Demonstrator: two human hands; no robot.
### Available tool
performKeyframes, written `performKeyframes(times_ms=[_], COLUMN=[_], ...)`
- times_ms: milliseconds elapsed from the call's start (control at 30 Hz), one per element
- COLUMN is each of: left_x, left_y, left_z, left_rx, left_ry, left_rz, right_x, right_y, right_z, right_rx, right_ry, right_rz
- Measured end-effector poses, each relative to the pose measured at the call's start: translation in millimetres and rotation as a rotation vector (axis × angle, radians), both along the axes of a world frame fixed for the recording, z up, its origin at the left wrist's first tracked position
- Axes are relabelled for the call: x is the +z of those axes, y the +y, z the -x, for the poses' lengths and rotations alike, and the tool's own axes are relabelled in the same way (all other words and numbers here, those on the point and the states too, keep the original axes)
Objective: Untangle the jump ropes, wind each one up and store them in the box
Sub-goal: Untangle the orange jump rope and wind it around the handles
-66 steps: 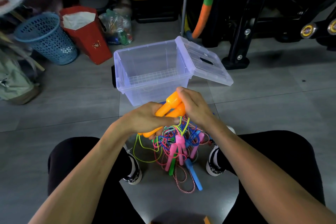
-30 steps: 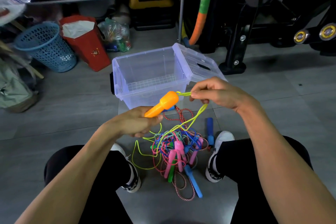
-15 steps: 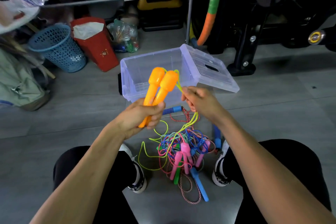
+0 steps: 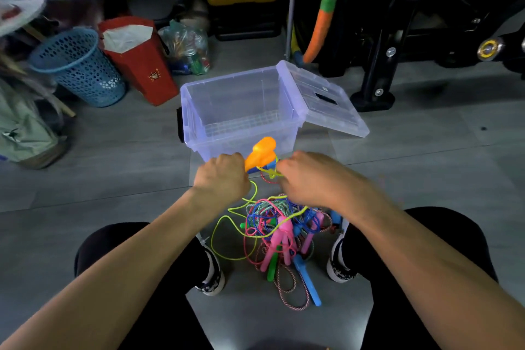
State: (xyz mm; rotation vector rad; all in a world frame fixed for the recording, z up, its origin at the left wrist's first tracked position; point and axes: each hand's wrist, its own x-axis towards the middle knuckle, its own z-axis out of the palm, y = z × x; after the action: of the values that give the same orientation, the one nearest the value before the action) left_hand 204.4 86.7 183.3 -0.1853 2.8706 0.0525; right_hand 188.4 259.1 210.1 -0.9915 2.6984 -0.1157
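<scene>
My left hand (image 4: 221, 176) grips the two orange handles (image 4: 260, 154) of a jump rope, their tops sticking out toward the box. My right hand (image 4: 312, 179) pinches that rope's yellow-green cord (image 4: 270, 172) right beside the handles. The cord trails down into a tangled pile of jump ropes (image 4: 279, 231) on the floor between my feet, with pink, blue and green handles and red-white braided cord. The clear plastic box (image 4: 241, 113) stands just beyond my hands, holding nothing, its lid (image 4: 324, 99) hinged open to the right.
A blue mesh basket (image 4: 76, 68), a red paper bag (image 4: 139, 60) and a bag of bottles (image 4: 187, 48) stand at the back left. Black exercise-machine legs (image 4: 377, 74) rise at the back right. My shoes (image 4: 211, 275) flank the pile.
My left hand has lowered the orange handles from upright in front of the box to near the floor. My right hand moved in close beside them, still on the yellow-green cord.
</scene>
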Motion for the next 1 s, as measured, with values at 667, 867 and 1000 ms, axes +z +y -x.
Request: performKeyframes(times_ms=[667, 867, 1000], left_x=[42, 49, 49], left_y=[-38, -54, -59], left_z=[16, 18, 23], left_rx=[0.040, 0.132, 0.208], left_ry=[-0.532, -0.734, -0.686], left_rz=[-1.132, -1.580, -1.942], right_x=[-13, -12, -9], right_y=[19, -1, -6], right_z=[45, 48, 49], right_rx=[-0.402, -0.419, -0.594], right_ry=[-0.484, -0.825, -1.015], right_rz=[0.639, 1.085, 1.342])
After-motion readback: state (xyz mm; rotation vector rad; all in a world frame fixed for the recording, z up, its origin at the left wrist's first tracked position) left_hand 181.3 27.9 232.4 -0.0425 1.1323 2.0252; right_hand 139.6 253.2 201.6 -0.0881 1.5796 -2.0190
